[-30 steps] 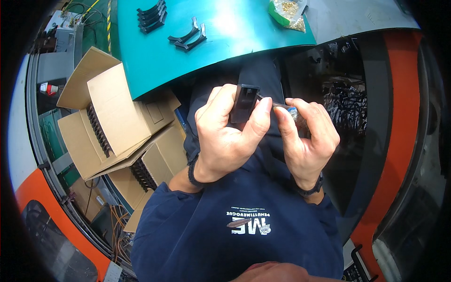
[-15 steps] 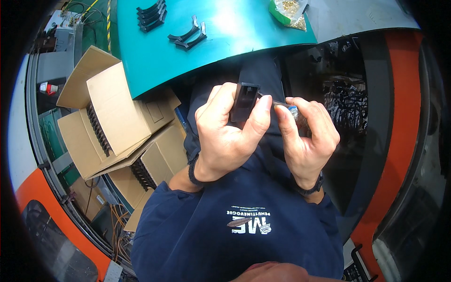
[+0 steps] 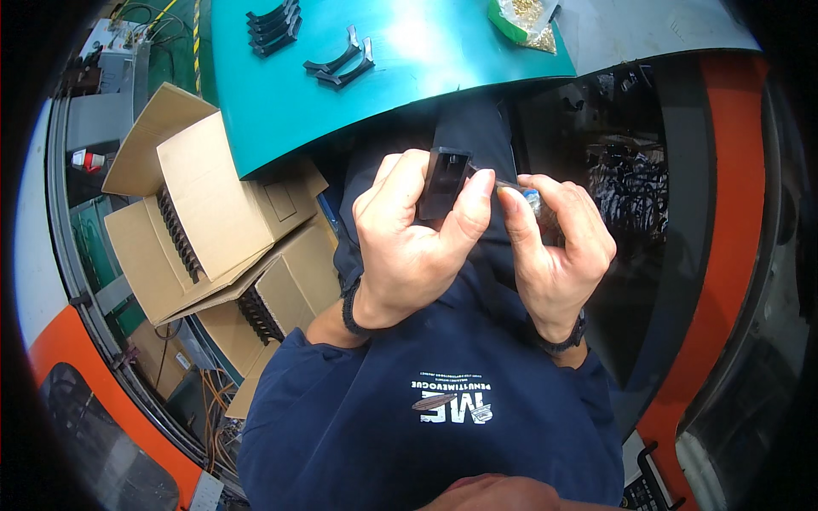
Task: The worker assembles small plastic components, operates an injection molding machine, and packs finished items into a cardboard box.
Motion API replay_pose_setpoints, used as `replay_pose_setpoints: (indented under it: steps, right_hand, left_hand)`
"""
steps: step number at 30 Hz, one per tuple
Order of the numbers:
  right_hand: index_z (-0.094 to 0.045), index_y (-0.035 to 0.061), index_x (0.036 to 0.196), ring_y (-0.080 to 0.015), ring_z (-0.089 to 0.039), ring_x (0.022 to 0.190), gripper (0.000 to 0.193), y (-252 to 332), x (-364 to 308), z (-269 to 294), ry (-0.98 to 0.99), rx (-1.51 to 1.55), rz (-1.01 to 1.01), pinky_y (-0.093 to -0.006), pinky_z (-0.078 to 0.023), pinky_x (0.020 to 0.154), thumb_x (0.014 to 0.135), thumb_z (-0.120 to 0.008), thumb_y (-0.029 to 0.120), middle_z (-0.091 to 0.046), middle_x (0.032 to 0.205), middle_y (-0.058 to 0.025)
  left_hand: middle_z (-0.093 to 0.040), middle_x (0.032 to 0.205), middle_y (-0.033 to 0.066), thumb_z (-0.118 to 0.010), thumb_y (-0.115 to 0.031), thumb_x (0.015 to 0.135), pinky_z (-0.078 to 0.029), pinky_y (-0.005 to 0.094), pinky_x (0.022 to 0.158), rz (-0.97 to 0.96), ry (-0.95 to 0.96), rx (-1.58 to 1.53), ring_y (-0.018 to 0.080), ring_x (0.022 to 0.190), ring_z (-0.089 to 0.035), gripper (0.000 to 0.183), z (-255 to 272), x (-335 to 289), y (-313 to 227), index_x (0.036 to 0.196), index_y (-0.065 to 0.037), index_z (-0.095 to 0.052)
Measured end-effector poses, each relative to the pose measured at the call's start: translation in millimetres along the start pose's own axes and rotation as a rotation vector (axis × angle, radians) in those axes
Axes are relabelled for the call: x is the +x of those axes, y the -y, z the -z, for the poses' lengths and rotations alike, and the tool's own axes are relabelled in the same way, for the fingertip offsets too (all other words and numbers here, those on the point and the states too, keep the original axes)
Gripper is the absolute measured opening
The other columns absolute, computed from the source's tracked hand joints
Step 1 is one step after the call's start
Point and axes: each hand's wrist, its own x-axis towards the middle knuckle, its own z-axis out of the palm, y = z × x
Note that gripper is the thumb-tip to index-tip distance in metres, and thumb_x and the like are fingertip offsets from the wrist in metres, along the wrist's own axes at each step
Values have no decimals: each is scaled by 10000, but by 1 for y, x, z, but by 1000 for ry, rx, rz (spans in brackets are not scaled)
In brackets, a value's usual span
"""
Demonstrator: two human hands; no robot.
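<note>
My left hand [image 3: 407, 243] is closed around a black plastic part [image 3: 440, 189], which stands tilted between the fingers and thumb. One end of the part shows a hollow, box-like face. In a pinch of thumb and fingers, my right hand [image 3: 558, 260] holds a slim tool [image 3: 530, 198] with a clear and blue handle. Its thin dark tip points left and reaches the part's right edge beside my left thumb; whether it touches cannot be made out. Most of the handle is hidden in my right palm. Both hands are above my lap.
A green-topped table [image 3: 409, 51] lies ahead, bearing a stack of curved black parts [image 3: 274, 30], two more curved parts [image 3: 342, 66], and a bag of small gold-coloured pieces [image 3: 530, 19]. Open cardboard boxes [image 3: 213, 183] with rows of black parts stand at left. An orange machine frame [image 3: 724, 230] is at right.
</note>
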Motion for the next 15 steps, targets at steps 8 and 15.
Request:
replay_pose_setpoints:
  steps: [8,15]
  right_hand:
    - [-674,-1,858,-182,-526,541,241,1,0,-1,-12,-9,-11,-288,-388,480,719,-830,121,-571,637,-71]
    - [-671,1,854,-182,-513,536,237,-2,-1,-3,-27,-23,9,-293,-381,480,717,-828,115,-560,631,-69]
  left_hand:
    - [-591,730,67,-766,-84,786,-435,253,512,1,4,-4,122,599,-550,166,0,1,0,841,12,-642]
    - [-591,728,63,-773,-94,788,-433,253,508,15,-2,-19,120,596,-549,173,-1,0,2,840,10,-645]
